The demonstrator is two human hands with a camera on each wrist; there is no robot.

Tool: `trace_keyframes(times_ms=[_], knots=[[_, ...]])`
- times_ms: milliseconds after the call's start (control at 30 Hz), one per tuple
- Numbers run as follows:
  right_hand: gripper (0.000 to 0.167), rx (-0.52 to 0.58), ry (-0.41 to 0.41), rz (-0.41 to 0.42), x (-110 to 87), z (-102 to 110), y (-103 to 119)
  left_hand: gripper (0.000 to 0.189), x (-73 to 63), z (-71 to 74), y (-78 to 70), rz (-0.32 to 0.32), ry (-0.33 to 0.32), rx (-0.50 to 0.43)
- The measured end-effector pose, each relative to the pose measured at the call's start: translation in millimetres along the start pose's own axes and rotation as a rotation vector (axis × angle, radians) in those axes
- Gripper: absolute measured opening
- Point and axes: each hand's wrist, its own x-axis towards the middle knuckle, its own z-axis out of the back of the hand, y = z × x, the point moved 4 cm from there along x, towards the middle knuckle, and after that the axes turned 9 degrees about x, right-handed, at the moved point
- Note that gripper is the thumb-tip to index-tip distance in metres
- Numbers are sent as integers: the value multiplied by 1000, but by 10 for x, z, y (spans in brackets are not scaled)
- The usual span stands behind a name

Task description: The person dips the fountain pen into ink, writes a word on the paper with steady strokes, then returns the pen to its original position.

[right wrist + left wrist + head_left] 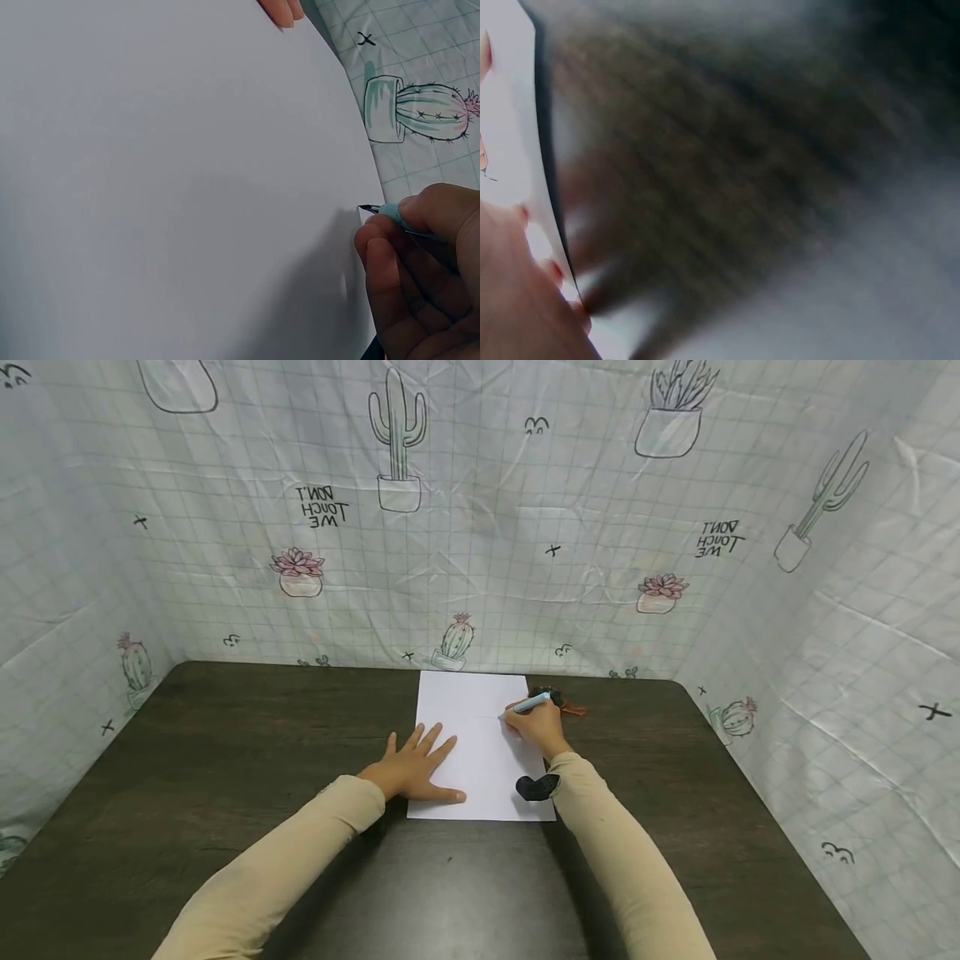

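Observation:
A white sheet of paper (480,768) lies on the dark table in the head view. My left hand (412,768) rests on its left side, fingers spread and straight. My right hand (536,725) pinches a light blue pen (534,702) over the upper right part of the sheet. In the right wrist view the thumb and fingers of that right hand (420,262) grip the pen (390,213), its dark tip at the paper. A faint line (483,717) runs left from the tip. The left wrist view shows part of my left hand (517,277) on the paper (510,97).
Behind my right hand sits a small dark object with orange strands (573,709), partly hidden. A black wrist camera (536,788) hangs from the right sleeve. Dark wooden table (262,760) extends on both sides. A cactus-printed cloth (480,527) stands along the table's back and sides.

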Motion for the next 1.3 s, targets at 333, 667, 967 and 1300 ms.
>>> trace_keyframes(times_ms=[333,667,967,1300], knots=[[12,3,-27,-13,-16,6,14,100,-26,22,-11,9,11,3],[12,156,-67,47,38,-163,254,99,3,8,-1,17,3,11],[12,53,-133,44,94,-260,251,99,12,15,-9,26,11,14],[14,52,-153,1,112,-333,228,100,14,6,4,24,7,19]])
